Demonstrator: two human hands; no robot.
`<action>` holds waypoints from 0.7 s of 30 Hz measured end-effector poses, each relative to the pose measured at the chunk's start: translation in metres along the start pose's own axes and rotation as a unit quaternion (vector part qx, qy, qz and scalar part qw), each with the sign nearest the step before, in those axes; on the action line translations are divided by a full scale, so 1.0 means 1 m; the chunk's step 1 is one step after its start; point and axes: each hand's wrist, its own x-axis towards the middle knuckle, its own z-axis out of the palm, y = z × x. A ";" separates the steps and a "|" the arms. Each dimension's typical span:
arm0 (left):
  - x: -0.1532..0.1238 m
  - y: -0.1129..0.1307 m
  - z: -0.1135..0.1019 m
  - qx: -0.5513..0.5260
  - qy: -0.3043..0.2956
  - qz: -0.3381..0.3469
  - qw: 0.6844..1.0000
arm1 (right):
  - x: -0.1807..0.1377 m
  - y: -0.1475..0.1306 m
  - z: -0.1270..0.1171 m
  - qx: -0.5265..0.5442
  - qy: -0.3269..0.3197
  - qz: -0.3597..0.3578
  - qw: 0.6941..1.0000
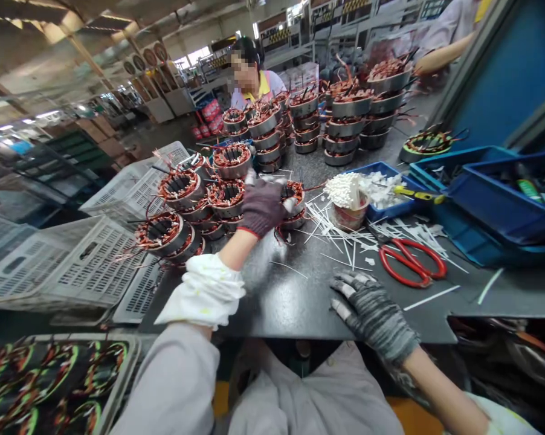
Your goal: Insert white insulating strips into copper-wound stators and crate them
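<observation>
My left hand (262, 205), in a dark glove with a red cuff, reaches forward and grips a copper-wound motor stator (294, 194) standing on the dark worktable (299, 290). My right hand (367, 308), in a grey striped glove, rests flat near the table's front edge, fingers apart, holding nothing. Several more stators (182, 187) are stacked just left of my left hand. Red-handled scissors (411, 261) lie to the right of my right hand.
A cup of white sticks (348, 202) and blue bins (494, 199) sit at the right. Tall stator stacks (345, 115) fill the far table. White plastic crates (73, 260) stand at left. A seated person (254, 78) works opposite; another person's arm (445, 54) shows at top right.
</observation>
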 end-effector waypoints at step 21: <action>-0.151 0.037 0.002 -0.150 -0.108 0.033 0.982 | 0.003 -0.005 -0.018 0.040 0.026 0.042 0.998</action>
